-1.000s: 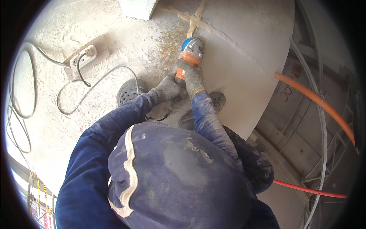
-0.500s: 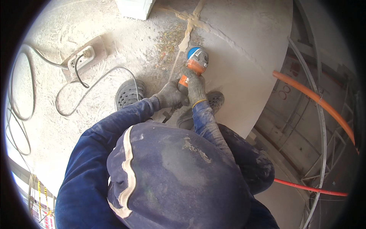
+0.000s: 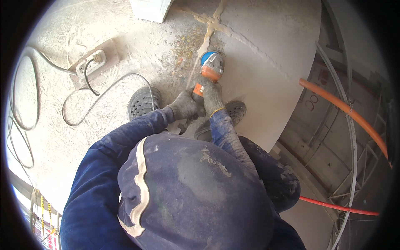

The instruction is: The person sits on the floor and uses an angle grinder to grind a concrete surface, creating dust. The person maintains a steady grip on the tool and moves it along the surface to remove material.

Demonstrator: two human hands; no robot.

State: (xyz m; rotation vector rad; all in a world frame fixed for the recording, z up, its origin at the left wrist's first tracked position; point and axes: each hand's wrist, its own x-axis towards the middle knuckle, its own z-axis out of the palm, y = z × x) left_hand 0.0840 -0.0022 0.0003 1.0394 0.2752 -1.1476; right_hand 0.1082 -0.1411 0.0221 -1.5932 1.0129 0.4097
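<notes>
An angle grinder (image 3: 213, 73) with an orange and grey body lies ahead of my feet, its blue disc (image 3: 207, 57) at the lower end of a beige filler seam (image 3: 205, 43) on the pale floor. Wrapped round the front of its body is my right hand (image 3: 212, 95), in a dusty grey knit glove. My left hand (image 3: 184, 106), gloved the same way, is closed round the rear handle. Whether the disc touches the floor is hard to tell. Both sleeves are blue and dusty.
Left of my feet lie a power strip (image 3: 91, 65) with a plug in it and looped grey cable (image 3: 100, 98). My dark clogs (image 3: 143, 102) flank the handle. A white block (image 3: 151, 9) stands ahead. Beyond the floor's right edge run an orange hose (image 3: 333, 100) and metal framing.
The grinder's head and my right hand have shifted slightly left over the floor. Both hands keep their hold.
</notes>
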